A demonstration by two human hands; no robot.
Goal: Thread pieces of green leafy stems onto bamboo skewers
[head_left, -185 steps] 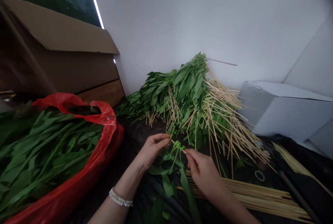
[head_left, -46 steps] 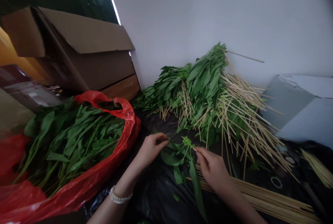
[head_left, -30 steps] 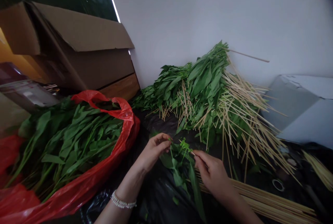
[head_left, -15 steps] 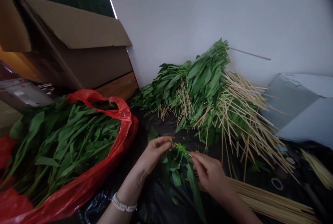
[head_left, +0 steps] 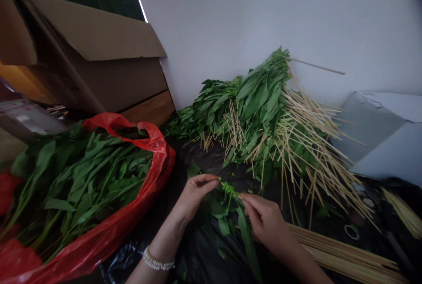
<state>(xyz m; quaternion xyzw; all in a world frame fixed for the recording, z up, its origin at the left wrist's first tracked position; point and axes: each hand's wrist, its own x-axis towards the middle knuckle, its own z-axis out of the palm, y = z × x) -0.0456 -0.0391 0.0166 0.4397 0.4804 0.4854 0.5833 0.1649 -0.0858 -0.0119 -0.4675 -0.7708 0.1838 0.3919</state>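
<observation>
Left hand: the left hand (head_left: 196,197) is at lower center, its fingertips and thumb drawn together in a pinch on one end of a thin bamboo skewer (head_left: 220,180), with the bare wrist wearing a pearl bracelet (head_left: 158,265).

Right hand: the right hand (head_left: 263,221) is just to the right, its thumb and forefinger pinching the skewer's other end, with the remaining fingers curled loosely below.

Held item: the skewer lies roughly level between the two hands, slanting down to the right, threaded through a leafy green sprig (head_left: 227,189) at lower center; long leaves hang from it toward the bottom edge.

Work surface: a black plastic sheet (head_left: 201,156) covers the surface under the hands.

Behind the hands: a heap of skewered greens (head_left: 253,117) leans against a white wall (head_left: 231,20), with many skewer ends fanning out to the right.

Lower left: a red plastic bag (head_left: 154,152) lies open, packed with loose long-leaved greens (head_left: 89,178).

Lower right: a row of loose bamboo skewers (head_left: 343,254) lies beside the right hand, with a small ring (head_left: 351,231) just above them.

Upper left: an open cardboard box (head_left: 85,33) sits on a wooden board (head_left: 148,110).

Right edge: a white box (head_left: 379,134) stands against the wall.
</observation>
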